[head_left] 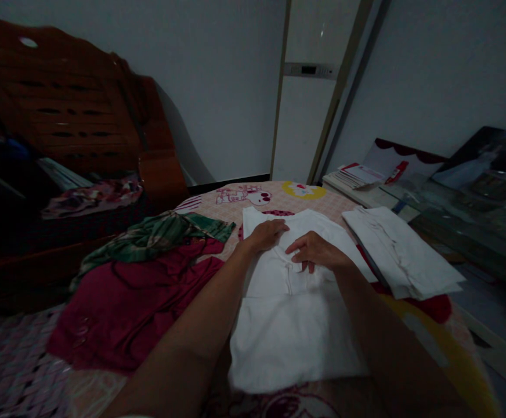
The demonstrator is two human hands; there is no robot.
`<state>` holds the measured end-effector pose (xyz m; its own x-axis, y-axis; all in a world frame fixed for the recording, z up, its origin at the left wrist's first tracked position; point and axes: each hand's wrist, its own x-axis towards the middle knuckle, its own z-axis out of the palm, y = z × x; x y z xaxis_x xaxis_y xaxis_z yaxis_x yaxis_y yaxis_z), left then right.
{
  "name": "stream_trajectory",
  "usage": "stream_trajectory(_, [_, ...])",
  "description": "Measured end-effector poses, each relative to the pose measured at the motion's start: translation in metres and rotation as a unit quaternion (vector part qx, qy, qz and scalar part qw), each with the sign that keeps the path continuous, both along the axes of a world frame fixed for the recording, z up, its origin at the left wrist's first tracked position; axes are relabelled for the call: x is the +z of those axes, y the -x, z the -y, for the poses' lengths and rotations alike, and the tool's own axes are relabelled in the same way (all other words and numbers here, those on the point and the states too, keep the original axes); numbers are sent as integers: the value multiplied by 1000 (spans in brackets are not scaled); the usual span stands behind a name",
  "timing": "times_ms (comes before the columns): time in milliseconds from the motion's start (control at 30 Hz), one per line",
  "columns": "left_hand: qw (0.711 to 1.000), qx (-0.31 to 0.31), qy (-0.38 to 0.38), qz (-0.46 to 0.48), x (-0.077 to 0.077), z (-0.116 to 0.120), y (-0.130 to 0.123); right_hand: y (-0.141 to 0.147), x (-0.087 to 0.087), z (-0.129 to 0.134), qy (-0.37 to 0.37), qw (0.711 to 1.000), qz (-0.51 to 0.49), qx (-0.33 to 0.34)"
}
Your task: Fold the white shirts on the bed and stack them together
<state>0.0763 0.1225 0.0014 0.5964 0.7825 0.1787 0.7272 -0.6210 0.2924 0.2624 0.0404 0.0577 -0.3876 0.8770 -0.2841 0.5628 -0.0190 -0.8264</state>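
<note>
A white garment [296,337] lies spread on a round table with a patterned pink cloth [218,212], its lower part folded over. My left hand [267,234] rests on its upper left part near the neckline, fingers stretched out. Over the neckline, to the right, is my right hand [314,251], its fingers bent and apart on the fabric. Whether any fabric is pinched under the fingertips does not show. To the right lies a folded white stack of clothing [403,249], on something dark and red.
A crimson garment [144,302] and a green plaid cloth [148,238] are heaped at the table's left. Behind stand a wooden chair [74,110] and a white upright unit [307,110]. On the right, a glass-topped cabinet [444,203] holds papers [357,174] and a framed picture [481,159].
</note>
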Motion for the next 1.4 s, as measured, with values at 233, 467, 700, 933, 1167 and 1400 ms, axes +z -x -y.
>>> stream_trajectory(233, [999,9,11,-34,6,5,-1,2,5,6,80,997,23,2])
stream_trajectory(467, [999,-8,-3,-52,6,8,-4,4,10,10,91,996,19,18])
stream_trajectory(700, [998,-29,-12,-63,10,10,-6,2,4,6,100,995,14,22])
stream_trajectory(933, [999,14,0,-34,3,10,-7,2,4,8,89,996,5,19])
stream_trajectory(1167, [998,-22,-6,-63,7,11,-9,3,2,6,99,995,18,20])
stream_trajectory(1400, [1000,10,-3,-19,3,11,-8,3,5,9,91,996,16,15])
